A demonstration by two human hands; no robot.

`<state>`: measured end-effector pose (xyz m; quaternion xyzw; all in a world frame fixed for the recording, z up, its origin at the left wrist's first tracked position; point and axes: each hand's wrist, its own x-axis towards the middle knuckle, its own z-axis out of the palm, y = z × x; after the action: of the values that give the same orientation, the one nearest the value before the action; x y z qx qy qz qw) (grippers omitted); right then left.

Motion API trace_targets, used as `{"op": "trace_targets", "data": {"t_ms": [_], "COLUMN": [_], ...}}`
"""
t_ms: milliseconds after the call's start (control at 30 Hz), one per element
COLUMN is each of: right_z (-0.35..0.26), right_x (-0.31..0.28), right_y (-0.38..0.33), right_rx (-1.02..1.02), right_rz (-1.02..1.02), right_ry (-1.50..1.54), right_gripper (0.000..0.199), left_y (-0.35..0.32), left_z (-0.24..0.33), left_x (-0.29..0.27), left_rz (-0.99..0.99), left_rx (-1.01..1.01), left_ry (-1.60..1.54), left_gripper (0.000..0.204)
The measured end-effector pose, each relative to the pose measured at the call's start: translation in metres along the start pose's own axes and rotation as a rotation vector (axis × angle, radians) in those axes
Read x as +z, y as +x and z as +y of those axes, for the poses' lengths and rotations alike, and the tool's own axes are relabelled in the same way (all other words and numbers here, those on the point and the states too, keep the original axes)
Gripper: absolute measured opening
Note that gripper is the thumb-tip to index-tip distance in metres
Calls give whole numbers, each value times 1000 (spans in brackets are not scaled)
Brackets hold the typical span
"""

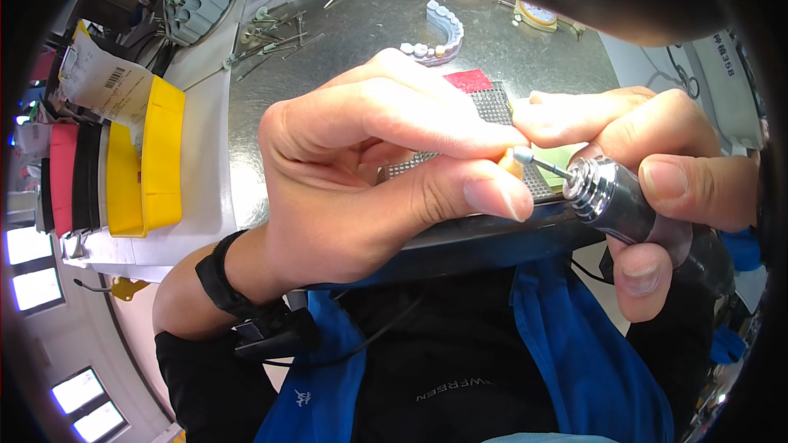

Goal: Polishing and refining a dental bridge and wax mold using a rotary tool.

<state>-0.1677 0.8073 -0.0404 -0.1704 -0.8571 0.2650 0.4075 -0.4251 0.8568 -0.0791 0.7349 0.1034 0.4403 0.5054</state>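
Note:
My left hand (353, 156) is closed, thumb and forefinger pinching a small yellowish dental crown (510, 165), mostly hidden by the fingertips. A rotary handpiece (611, 201) with a dark, shiny body lies in my right hand (665, 135), its fingers wrapped round it. From its metal nose a thin shank runs left to a rounded grey grinding bur (523, 154). The bur's tip is at the crown; whether they touch I cannot tell. My right forefinger reaches out close to the left fingertips. Below the hands lies a perforated metal mesh (492, 103), partly covered.
Beyond my hands stands a pale blue dental arch model (447, 33). Loose burs (275, 37) lie to its left, near a grey bur block (199, 4). A yellow tray (148, 164) with a paper slip (103, 78) stands at left. Another dental model (536, 16) sits far right.

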Motion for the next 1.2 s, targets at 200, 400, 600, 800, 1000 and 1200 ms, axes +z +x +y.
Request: {"op": "trace_targets", "data": {"t_ms": [200,400,600,800,1000,1200], "right_z": [-9,4,-2,4,-3,4], "right_x": [3,10,5,9,7,8], "right_y": [-1,-4,-3,-7,-5,-7], "right_rx": [10,-111,-61,-76,-53,-62], "right_rz": [17,69,12,78,39,27], "right_ry": [-62,-50,-54,-15,-55,-12], "right_gripper": [55,54,54,55,56,57], "left_y": [2,3,4,3,3,0], "left_z": [0,0,-1,1,-1,-3], "left_x": [3,3,-1,1,3,0], "left_rz": [2,-3,-42,-36,-50,-40], "left_rx": [-10,-11,20,11,2,16], "left_ry": [-38,-29,-4,-26,-40,-23], "left_gripper": [22,20,19,19,19,19]}}
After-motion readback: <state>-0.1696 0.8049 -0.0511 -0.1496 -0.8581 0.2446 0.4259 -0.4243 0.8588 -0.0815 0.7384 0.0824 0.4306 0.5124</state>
